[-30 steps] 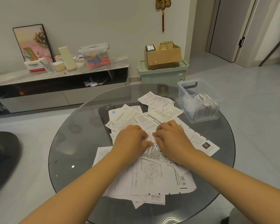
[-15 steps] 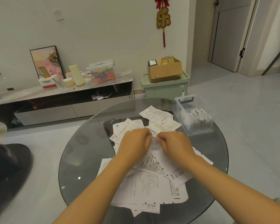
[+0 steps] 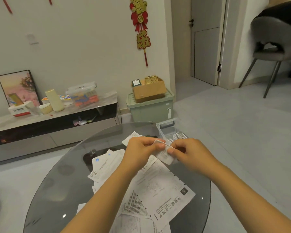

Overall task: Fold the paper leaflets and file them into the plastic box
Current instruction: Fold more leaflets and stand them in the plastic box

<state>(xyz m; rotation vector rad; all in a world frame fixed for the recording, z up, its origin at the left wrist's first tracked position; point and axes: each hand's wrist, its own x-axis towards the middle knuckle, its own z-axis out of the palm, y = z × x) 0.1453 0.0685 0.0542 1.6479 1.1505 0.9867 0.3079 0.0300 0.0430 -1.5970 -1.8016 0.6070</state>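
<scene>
Both hands raised above the far part of the round glass table [image 3: 60,179], each pinching the same small folded leaflet [image 3: 165,154]. Left hand [image 3: 139,152]: thumb and curled fingers nip the leaflet's upper left edge. Right hand [image 3: 190,153]: fingers curled, fingertips clamped on the leaflet's right side. Leaflet held clear of the tabletop, tilted, printed face toward the camera; print too blurred to read.

Clear plastic box [image 3: 166,128] sits at the table's far right edge, just behind the hands, partly hidden by the right hand. White folded slips [image 3: 178,136] stand upright inside it.

Loose sheets [image 3: 160,187] lie spread and overlapping across the table's middle and near edge, under both forearms. The largest has a line of big characters along its near side. One sheet [image 3: 106,163] with a blue round mark lies left of the left wrist.

Beyond the table's far edge: green bin [image 3: 149,110] on the floor, cardboard box [image 3: 149,90] on top.
</scene>
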